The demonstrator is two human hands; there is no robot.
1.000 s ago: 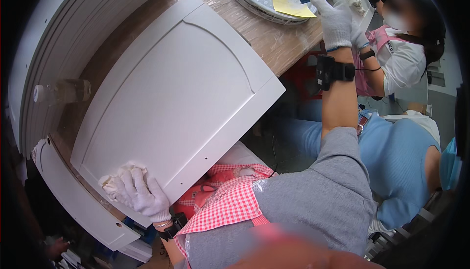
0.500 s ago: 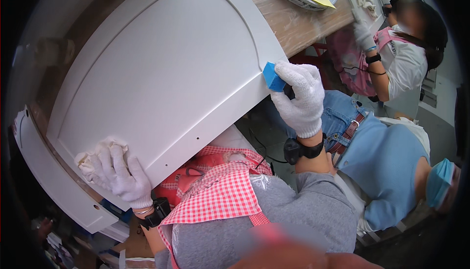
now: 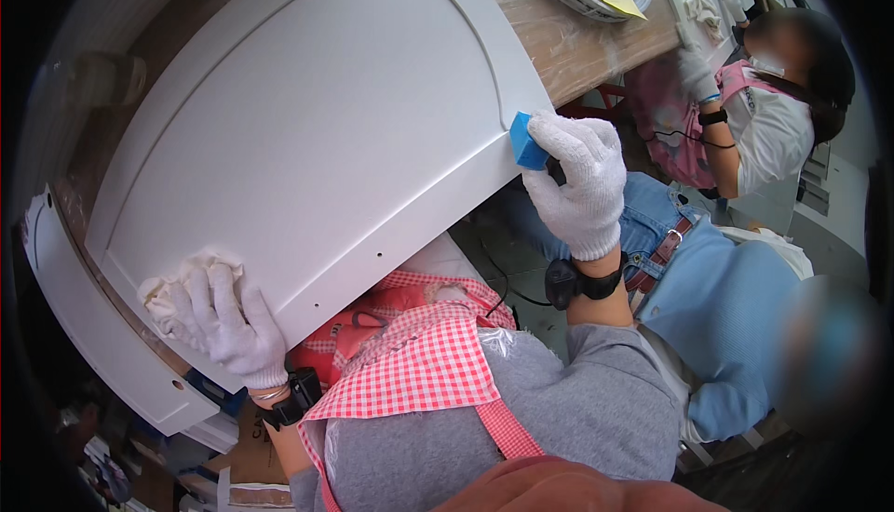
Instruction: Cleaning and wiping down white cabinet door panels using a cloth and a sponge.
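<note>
White curved-groove panel lay between left white-gloved hand, spread over crumpled cream cloth at near-left corner, and right white-gloved hand, clamped on blue block at right edge.

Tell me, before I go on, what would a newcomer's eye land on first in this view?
Most likely the large white panel with its arched line, filling the upper left and middle. Next, the bright blue block at its right edge, held in the fingers of the gloved right hand. Then the gloved left hand over a bunched white cloth at the panel's lower-left corner.
</note>
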